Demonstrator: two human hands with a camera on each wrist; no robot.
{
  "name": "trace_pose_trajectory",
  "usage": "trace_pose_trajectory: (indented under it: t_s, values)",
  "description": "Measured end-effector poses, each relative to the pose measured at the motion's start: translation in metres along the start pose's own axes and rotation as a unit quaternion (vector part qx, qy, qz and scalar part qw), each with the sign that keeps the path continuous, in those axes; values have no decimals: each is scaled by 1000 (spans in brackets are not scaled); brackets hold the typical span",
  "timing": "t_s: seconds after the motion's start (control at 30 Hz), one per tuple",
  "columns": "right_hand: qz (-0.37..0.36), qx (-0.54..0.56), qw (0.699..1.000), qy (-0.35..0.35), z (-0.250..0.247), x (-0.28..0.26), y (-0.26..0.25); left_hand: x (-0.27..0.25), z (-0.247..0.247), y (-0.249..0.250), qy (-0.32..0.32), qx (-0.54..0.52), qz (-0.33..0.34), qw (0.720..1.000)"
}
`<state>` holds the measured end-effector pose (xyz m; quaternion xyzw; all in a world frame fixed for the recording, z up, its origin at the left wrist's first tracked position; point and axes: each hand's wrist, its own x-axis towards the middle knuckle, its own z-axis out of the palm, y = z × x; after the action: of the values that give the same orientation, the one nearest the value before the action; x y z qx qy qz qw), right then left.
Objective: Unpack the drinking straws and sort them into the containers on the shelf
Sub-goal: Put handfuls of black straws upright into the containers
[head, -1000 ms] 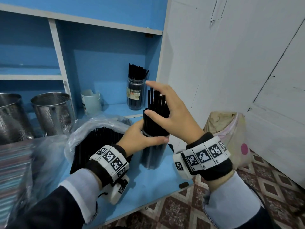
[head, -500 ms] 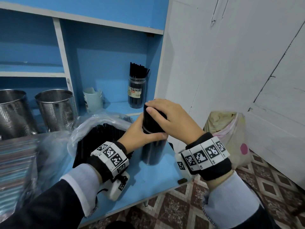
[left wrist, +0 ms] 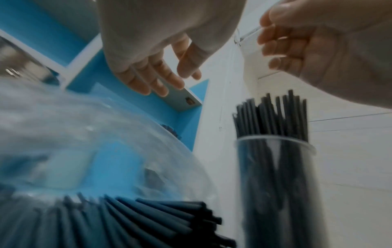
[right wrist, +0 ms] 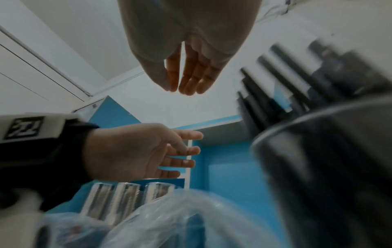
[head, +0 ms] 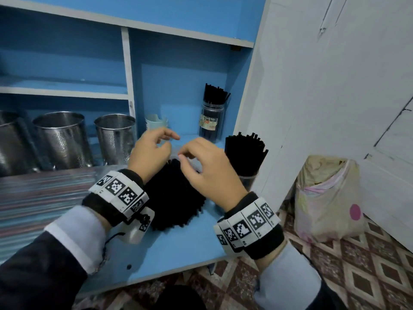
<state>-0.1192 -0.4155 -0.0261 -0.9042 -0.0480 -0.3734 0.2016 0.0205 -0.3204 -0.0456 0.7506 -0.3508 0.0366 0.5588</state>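
A clear cup packed with black straws stands at the shelf's right edge, with no hand on it. Left of it lies a bundle of black straws in a clear plastic bag. Both hands hover just above that bundle. My left hand has relaxed, spread fingers and holds nothing. My right hand has loosely bent fingers, also with nothing in them. In the left wrist view the cup rises at the right below the right hand.
A jar of black straws and a pale cup stand at the back of the shelf. Steel perforated holders line the left, with a pack of striped straws in front. A filled bag sits on the floor at right.
Both hands have let go of the cup of black straws and moved left over the bagged bundle. The cup now stands alone at the right.
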Motion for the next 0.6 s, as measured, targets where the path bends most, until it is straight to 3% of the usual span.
trace_pose_trajectory:
  t_s: [0.1, 0.2, 0.33, 0.6]
  values:
    - [131, -47, 975, -173, 40, 3, 2, -4, -22, -14, -57, 111, -103, 987]
    - [224, -145, 925, -271, 69, 4, 4, -8, -30, -29, -112, 136, -145, 973]
    - [302, -196, 886, -293, 89, 2, 5, -16, -32, -36, -119, 113, -131, 978]
    - [345, -148, 871, -316, 97, 3, 11, -18, -35, -32, -86, 44, -89, 991]
